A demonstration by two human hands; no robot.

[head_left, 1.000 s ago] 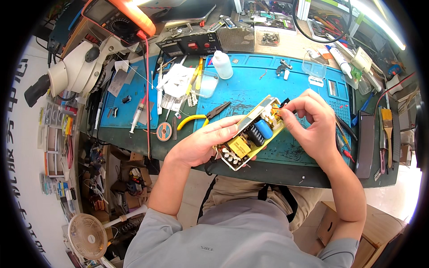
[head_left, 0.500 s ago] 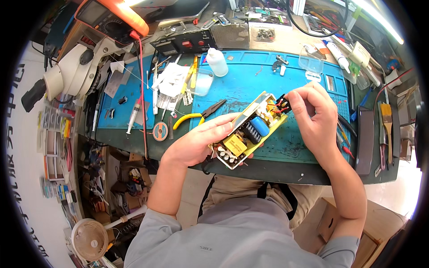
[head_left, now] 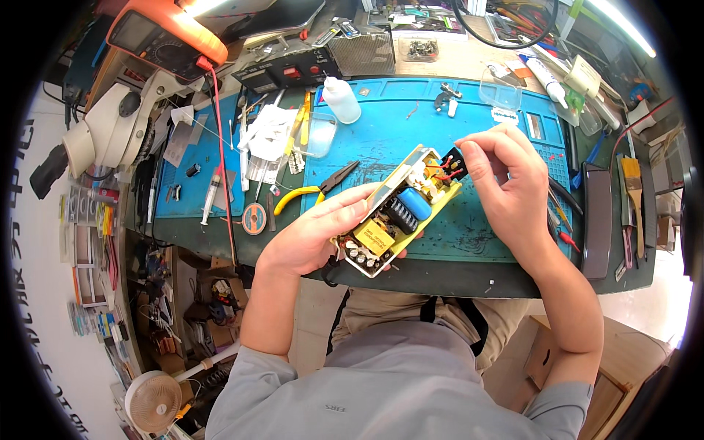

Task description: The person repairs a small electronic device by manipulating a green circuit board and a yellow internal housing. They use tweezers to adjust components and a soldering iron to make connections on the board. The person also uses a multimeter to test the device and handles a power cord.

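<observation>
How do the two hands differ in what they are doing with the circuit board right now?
The left hand cradles the yellow circuit board from its near end, fingers stretched along its edge; the right hand pinches at the black connector with red wires on the far end. The left lies flat and open, the right is curled at the fingertips. Both touch the same board above the blue mat.

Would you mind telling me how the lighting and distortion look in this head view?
Head view: strong fisheye, so the blue mat's edges bow and a black rim surrounds the picture; a light strip glares top right; the board and both hands, left and right, are evenly lit and sharp.
</observation>
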